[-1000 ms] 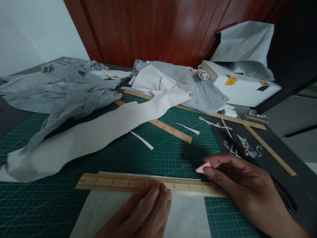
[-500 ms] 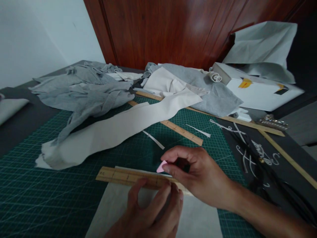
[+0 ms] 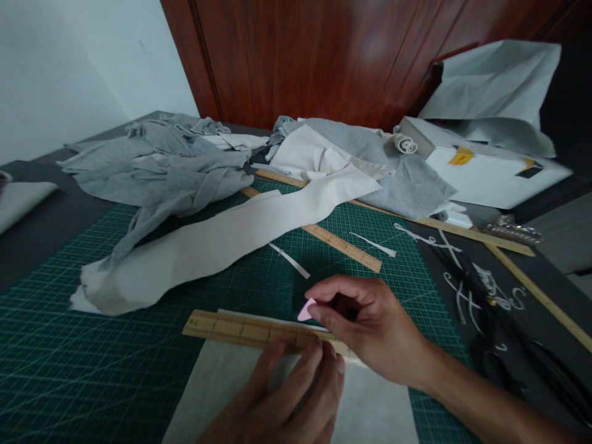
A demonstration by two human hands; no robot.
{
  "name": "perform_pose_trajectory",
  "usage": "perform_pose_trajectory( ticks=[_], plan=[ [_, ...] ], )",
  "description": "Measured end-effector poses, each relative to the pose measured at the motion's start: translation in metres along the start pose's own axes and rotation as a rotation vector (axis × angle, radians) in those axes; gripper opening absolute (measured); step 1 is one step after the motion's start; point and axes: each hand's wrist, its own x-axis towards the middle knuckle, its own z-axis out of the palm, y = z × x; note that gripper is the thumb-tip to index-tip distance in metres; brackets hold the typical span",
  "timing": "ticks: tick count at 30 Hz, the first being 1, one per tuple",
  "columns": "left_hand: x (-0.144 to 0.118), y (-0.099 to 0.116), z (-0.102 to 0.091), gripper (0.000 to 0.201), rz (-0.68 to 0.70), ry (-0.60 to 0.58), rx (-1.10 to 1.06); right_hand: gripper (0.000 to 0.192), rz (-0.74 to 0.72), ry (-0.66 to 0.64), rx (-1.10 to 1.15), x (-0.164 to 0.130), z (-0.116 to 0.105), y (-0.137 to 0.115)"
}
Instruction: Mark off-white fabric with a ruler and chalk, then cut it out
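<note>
A wooden ruler (image 3: 222, 327) lies across the upper edge of a pale cloth piece (image 3: 370, 407). My left hand (image 3: 287, 391) rests on the cloth, its slightly bent fingers apart and their tips pressing down on the ruler. Between the thumb and fingers of my right hand (image 3: 365, 320) is a small pink piece of tailor's chalk (image 3: 306, 309), held just above the ruler's far edge. Whether the chalk touches the cloth cannot be made out. My right hand hides part of the ruler's right end.
Under everything is a green cutting mat (image 3: 92, 370). A long white fabric strip (image 3: 222, 240) crosses it, over another ruler (image 3: 342, 242). Grey cloth (image 3: 161, 166) is heaped at back left. Black scissors (image 3: 490, 302) and cord scraps lie right, a white box (image 3: 481, 172) behind.
The view has shifted very slightly. My left index finger has moved a little closer to the other fingers on the ruler. My right hand keeps the chalk at nearly the same spot.
</note>
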Motion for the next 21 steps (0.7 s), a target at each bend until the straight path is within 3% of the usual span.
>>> perform_pose_trajectory(
  ticks=[12,21],
  plan=[
    [-0.001,0.004,0.0,0.033,-0.022,0.037,-0.017,0.012,-0.065,0.0,-0.12,-0.006,-0.013,-0.006],
    [0.002,0.003,-0.001,0.032,0.002,-0.02,0.072,0.012,-0.054,-0.017,-0.151,-0.006,-0.012,-0.007]
  ],
)
